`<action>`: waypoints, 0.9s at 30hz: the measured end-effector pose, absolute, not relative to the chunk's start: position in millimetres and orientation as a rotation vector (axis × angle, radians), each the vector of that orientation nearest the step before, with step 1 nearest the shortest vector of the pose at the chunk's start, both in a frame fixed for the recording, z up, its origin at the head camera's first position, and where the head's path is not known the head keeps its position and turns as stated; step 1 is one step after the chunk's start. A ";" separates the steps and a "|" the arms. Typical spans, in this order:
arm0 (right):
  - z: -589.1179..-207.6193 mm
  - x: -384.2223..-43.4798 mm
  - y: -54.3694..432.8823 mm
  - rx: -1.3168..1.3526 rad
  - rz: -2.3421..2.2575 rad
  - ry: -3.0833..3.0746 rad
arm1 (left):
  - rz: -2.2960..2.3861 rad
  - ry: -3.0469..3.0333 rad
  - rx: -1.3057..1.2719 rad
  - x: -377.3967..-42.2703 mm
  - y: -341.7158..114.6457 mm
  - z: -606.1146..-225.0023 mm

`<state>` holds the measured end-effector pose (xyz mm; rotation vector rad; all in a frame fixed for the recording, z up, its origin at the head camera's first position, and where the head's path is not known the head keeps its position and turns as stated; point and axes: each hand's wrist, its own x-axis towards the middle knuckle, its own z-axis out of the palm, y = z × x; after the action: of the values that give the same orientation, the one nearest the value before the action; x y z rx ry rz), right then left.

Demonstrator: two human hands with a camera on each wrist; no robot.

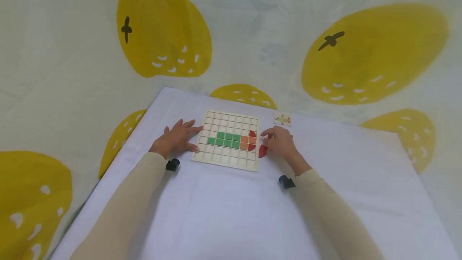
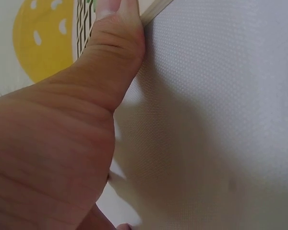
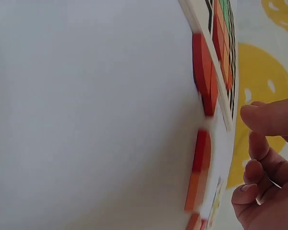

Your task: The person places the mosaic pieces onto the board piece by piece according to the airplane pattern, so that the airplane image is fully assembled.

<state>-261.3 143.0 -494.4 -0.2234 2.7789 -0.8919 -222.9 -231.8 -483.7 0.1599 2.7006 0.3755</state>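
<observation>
A pale square grid board [image 1: 223,163] lies on the table with green, orange and red tiles set in a row across its middle. My left hand [image 1: 177,137] has its fingers spread along the board's left edge; in the left wrist view the thumb [image 2: 113,45] touches the board's edge. Just past the board's right edge hovers my right hand [image 1: 280,143], its fingers loosely bent, with nothing seen between them. A red piece [image 1: 262,151] lies beside the board near that hand. The right wrist view shows a red and orange piece [image 3: 198,170] on the cloth, apart from the fingers.
A small square picture card [image 1: 282,118] lies beyond the right hand, near the table's far edge. White cloth [image 1: 223,212] covers the table. Behind it hangs a pale backdrop with large yellow fruit shapes [image 1: 164,27].
</observation>
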 end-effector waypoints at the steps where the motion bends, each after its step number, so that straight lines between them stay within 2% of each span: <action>1: -493.9 -262.5 147.3 -0.203 -0.891 2.776 | 0.372 2.701 0.162 -222.9 -232.3 -483.6; 7: -492.7 -270.1 175.8 -0.115 -0.893 2.776 | 0.385 2.695 0.165 -224.8 -234.1 -486.5; 17: -502.7 -293.1 235.0 -0.150 -0.838 2.819 | 0.405 2.692 0.176 -226.6 -233.4 -489.5; 27: -504.0 -302.3 247.2 -0.176 -0.823 2.693 | 0.380 2.701 0.171 -229.1 -234.5 -491.6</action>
<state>-302.3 247.2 -504.0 -0.1759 2.6925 -0.8228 -229.1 -234.5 -491.6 0.1713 2.7014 0.3800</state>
